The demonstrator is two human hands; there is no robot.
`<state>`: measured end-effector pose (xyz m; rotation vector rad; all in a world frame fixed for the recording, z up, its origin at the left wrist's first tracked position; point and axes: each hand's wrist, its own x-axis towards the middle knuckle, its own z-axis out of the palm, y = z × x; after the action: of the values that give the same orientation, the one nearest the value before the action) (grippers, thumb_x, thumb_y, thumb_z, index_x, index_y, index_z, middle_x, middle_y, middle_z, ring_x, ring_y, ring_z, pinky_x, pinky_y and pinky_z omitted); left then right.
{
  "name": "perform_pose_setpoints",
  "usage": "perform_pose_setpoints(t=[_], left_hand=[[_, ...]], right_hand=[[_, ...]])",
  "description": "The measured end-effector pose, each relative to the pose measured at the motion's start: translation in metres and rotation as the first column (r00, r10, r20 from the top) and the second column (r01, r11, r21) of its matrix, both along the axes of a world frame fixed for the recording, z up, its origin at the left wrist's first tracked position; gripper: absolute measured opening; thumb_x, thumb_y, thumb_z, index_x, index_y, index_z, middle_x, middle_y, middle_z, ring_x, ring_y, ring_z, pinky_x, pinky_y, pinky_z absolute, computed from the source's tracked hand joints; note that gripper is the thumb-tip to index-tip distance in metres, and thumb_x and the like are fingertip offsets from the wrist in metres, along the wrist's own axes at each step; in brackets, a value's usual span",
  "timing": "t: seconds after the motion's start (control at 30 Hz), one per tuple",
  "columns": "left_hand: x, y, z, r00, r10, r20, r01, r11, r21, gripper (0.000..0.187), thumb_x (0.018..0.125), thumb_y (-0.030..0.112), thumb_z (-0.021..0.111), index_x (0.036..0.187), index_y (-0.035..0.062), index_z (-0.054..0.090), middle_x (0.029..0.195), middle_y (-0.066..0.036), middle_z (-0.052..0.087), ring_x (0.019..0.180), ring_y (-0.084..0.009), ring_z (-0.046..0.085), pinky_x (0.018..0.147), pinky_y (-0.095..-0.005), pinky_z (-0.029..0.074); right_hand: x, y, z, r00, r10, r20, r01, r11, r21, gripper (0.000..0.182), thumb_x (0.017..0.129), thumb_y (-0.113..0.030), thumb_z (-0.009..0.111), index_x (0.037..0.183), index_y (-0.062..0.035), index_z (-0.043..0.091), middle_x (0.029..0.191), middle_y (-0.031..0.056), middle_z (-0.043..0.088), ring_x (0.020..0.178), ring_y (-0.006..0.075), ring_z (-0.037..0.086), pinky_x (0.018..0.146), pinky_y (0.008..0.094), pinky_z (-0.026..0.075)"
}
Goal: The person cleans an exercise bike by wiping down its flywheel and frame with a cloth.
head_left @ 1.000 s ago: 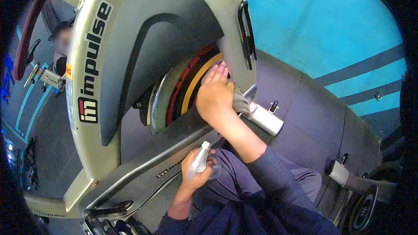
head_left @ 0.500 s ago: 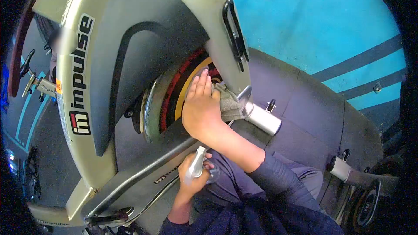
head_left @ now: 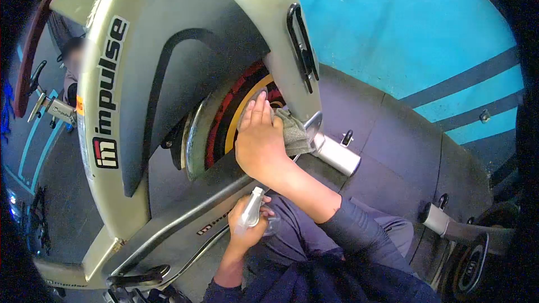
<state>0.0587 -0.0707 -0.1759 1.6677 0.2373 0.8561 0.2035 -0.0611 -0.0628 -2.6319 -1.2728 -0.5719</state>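
Our right hand (head_left: pixel 259 145) in middle of frame, fingers flat and together, pressing grey cloth (head_left: pixel 293 133) onto wheel (head_left: pixel 224 123) of exercise bike (head_left: pixel 112 78). Cloth bunched just right of hand, against bike frame. Our left hand (head_left: pixel 247 225) lower middle, curled tight round clear spray bottle (head_left: pixel 251 209), nozzle up. Bottle body mostly hidden, maybe resting on our knee. Silver foot bar (head_left: pixel 337 156) just right of cloth. Blue wall (head_left: pixel 404 22) upper right.

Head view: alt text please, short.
A right hand presses a grey cloth against the flywheel of a grey Impulse exercise bike, while the left hand holds a clear spray bottle below.
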Motion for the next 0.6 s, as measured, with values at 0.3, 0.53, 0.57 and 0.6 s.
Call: perform_pose_setpoints(t=[0.3, 0.53, 0.57, 0.6], left_hand=[[-0.001, -0.001, -0.001, 1.0, -0.018, -0.02, 0.016, 0.998, -0.062, 0.031, 0.078, -0.009, 0.055, 0.108, -0.0058, 0.052, 0.103, -0.015, 0.066, 0.076, -0.0181, 0.069, 0.066, -0.0293, 0.054], [-0.001, 0.002, -0.002, 1.0, -0.023, 0.007, 0.023, 0.999, -0.028, 0.03, 0.078, -0.009, 0.056, 0.107, -0.0057, 0.053, 0.102, -0.015, 0.066, 0.075, -0.0186, 0.069, 0.066, -0.0293, 0.054], [0.001, 0.001, -0.003, 1.0, -0.017, 0.011, 0.018, 0.998, -0.054, 0.03, 0.078, -0.009, 0.056, 0.107, -0.0056, 0.053, 0.102, -0.015, 0.066, 0.075, -0.0185, 0.069, 0.066, -0.0295, 0.054], [0.001, 0.001, -0.001, 1.0, -0.023, 0.012, 0.023, 0.998, -0.055, 0.03, 0.078, -0.009, 0.056, 0.107, -0.0056, 0.053, 0.102, -0.015, 0.066, 0.075, -0.0185, 0.069, 0.066, -0.0295, 0.054]], right_hand=[[-0.005, -0.001, 0.006, 0.997, 0.083, -0.009, -0.083, 0.995, -0.048, 0.06, 0.088, -0.019, 0.044, 0.138, 0.0138, 0.034, 0.145, 0.0379, 0.025, 0.134, 0.0417, 0.036, 0.103, 0.0488, 0.036], [0.002, -0.011, 0.007, 0.978, 0.144, -0.148, -0.138, 0.989, 0.056, 0.059, 0.087, -0.018, 0.046, 0.137, 0.0133, 0.036, 0.146, 0.0363, 0.027, 0.133, 0.0422, 0.038, 0.102, 0.0494, 0.037], [-0.002, -0.011, 0.004, 0.981, 0.158, -0.117, -0.15, 0.986, 0.072, 0.059, 0.087, -0.018, 0.045, 0.137, 0.0129, 0.036, 0.146, 0.036, 0.027, 0.133, 0.0422, 0.037, 0.102, 0.0496, 0.037], [-0.004, -0.01, 0.002, 0.982, 0.17, -0.087, -0.163, 0.983, 0.087, 0.059, 0.087, -0.018, 0.045, 0.137, 0.0125, 0.037, 0.146, 0.0358, 0.027, 0.134, 0.0421, 0.037, 0.103, 0.0497, 0.036]])
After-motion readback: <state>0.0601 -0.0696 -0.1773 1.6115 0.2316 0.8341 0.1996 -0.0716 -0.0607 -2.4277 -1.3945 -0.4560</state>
